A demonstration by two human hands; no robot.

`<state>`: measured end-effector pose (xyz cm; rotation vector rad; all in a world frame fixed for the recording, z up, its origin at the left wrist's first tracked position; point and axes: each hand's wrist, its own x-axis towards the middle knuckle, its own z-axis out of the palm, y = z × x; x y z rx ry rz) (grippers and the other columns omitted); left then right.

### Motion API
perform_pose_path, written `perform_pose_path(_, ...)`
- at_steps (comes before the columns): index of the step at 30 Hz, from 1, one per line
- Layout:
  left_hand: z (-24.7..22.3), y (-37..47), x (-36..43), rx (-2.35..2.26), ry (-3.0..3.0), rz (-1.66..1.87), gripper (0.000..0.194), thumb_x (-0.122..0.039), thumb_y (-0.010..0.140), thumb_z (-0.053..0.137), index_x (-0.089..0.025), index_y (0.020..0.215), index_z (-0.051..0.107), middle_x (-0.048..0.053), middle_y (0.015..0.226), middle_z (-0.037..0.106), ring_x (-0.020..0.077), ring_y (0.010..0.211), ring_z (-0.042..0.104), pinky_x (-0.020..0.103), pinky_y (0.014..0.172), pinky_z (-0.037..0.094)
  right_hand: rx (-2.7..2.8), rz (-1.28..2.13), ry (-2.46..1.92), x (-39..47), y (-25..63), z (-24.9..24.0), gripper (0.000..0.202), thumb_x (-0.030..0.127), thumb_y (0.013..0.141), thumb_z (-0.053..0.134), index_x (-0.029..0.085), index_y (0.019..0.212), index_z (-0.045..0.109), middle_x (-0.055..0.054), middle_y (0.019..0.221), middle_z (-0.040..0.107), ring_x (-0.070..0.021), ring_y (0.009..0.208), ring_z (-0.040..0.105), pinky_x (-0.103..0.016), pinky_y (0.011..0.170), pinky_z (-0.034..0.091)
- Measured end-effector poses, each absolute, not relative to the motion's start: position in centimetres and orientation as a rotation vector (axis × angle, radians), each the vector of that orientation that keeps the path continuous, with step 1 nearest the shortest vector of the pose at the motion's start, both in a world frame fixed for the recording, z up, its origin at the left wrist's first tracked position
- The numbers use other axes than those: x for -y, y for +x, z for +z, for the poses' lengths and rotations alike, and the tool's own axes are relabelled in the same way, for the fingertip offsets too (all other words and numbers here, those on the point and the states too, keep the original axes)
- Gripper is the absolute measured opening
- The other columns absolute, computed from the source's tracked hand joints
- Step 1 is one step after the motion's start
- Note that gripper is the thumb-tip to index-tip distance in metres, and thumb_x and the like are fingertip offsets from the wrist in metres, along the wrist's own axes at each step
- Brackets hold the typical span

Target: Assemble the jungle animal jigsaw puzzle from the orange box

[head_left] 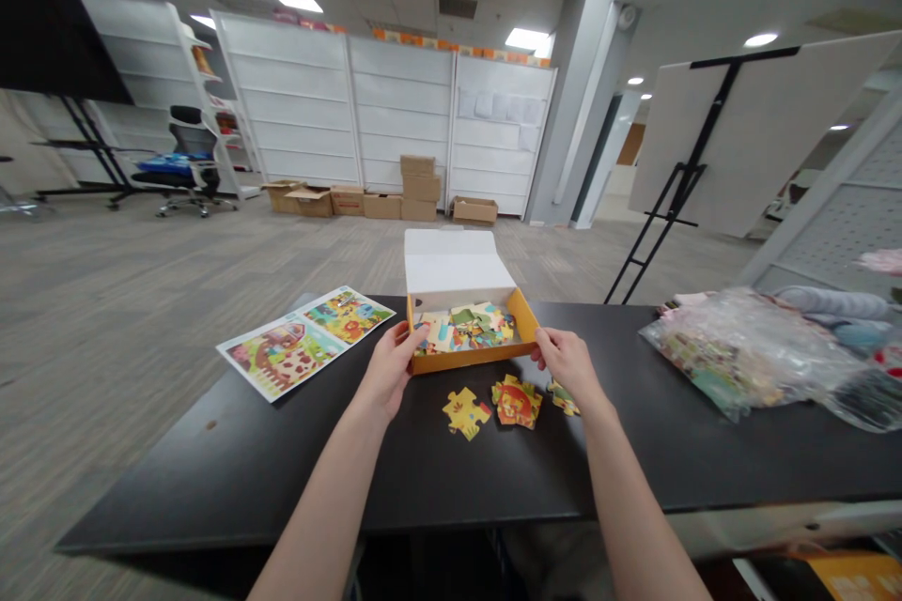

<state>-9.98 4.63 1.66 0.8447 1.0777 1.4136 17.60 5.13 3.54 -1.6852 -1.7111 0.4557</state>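
Note:
A yellow cardboard box point(469, 359) with its white lid point(458, 261) raised at the back is gripped at both sides. My left hand point(392, 366) closes on its left front corner, thumb over the rim. At the right front corner, my right hand point(566, 359) pinches the wall. Inside lie many jigsaw pieces point(474, 327) in a loose heap. In front of the box on the black table are a yellow puzzle piece point(466, 413), a puzzle piece with a lion picture point(517, 402), and another piece point(563, 397) partly hidden by my right wrist.
A picture sheet point(282, 359) with farm and animal scenes lies on the left of the black table point(282, 460). Clear plastic bags point(768, 347) with colourful contents are on the right. Cardboard boxes point(384, 205) and white shelving stand across the room.

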Motion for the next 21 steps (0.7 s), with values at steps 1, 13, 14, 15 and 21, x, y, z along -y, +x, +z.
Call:
perform_pose_path(1, 2.0, -10.0, -4.5, -1.035, 0.768, 1.396, 0.052, -0.031, 0.076, 0.080, -0.018, 0.122, 0.061, 0.014, 0.120, 0.072, 0.0249, 0.102, 0.072, 0.032, 0.077, 0.059, 1.714, 0.459, -1.670, -5.1, 17.5, 3.6, 0.049, 0.042, 0.094, 0.037, 0.021, 0.058, 0.061, -0.005, 0.060, 0.070, -0.0179, 0.054, 0.063, -0.027, 0.060, 0.041)
perform_pose_path(13, 2.9, -8.3, -2.3, -0.946, 0.660, 1.389, 0.064, -0.011, 0.066, 0.076, -0.018, 0.126, 0.057, 0.009, 0.108, 0.075, 0.0216, 0.086, 0.074, 0.030, 0.069, 0.060, 1.755, 0.000, -1.565, -4.6, 14.6, 7.5, 0.024, 0.031, 0.093, 0.055, 0.018, 0.102, 0.072, -0.011, 0.096, 0.076, -0.0215, 0.081, 0.068, -0.030, 0.077, 0.048)
perform_pose_path(14, 3.0, -8.1, -2.1, -0.942, 0.663, 1.384, 0.065, -0.012, 0.065, 0.076, -0.018, 0.127, 0.056, 0.009, 0.109, 0.075, 0.0216, 0.086, 0.074, 0.030, 0.070, 0.061, 1.826, 0.018, -1.590, -4.8, 14.2, 7.9, 0.022, 0.030, 0.093, 0.056, 0.017, 0.100, 0.072, -0.012, 0.097, 0.076, -0.0225, 0.085, 0.069, -0.030, 0.079, 0.048)
perform_pose_path(15, 3.1, -7.9, -1.9, -0.939, 0.664, 1.377, 0.066, -0.012, 0.065, 0.076, -0.018, 0.128, 0.056, 0.010, 0.110, 0.074, 0.0215, 0.086, 0.074, 0.031, 0.070, 0.061, 1.903, 0.023, -1.630, -4.9, 13.9, 8.1, 0.021, 0.029, 0.093, 0.057, 0.017, 0.100, 0.072, -0.013, 0.098, 0.075, -0.0239, 0.088, 0.069, -0.031, 0.080, 0.048)
perform_pose_path(21, 3.2, -7.2, -1.4, -0.935, 0.683, 1.349, 0.077, -0.007, 0.061, 0.073, -0.020, 0.134, 0.049, 0.009, 0.114, 0.073, 0.0214, 0.092, 0.073, 0.031, 0.075, 0.061, 2.110, 0.040, -1.872, -6.3, 13.8, 6.4, 0.029, 0.036, 0.095, 0.058, 0.011, 0.108, 0.065, -0.023, 0.116, 0.071, -0.0321, 0.105, 0.067, -0.034, 0.082, 0.047)
